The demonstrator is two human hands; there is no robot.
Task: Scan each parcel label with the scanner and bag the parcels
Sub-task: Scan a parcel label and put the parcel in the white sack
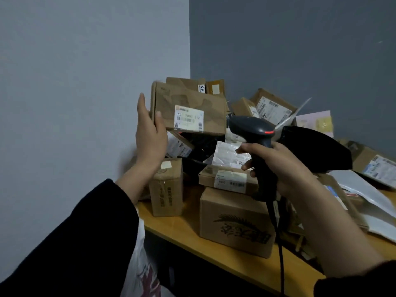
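Parcel (188, 97) is pinched at its edge by the left hand (150, 136), thumb on the front, label (188, 117) facing the scanner (250, 126), which the right hand (282, 168) grips by the handle just to the parcel's right. It seems best to hold the parcel steady and aim squarely at the barcode.

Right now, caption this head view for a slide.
Left hand holds up a labelled parcel while the right hand points the scanner toward it.
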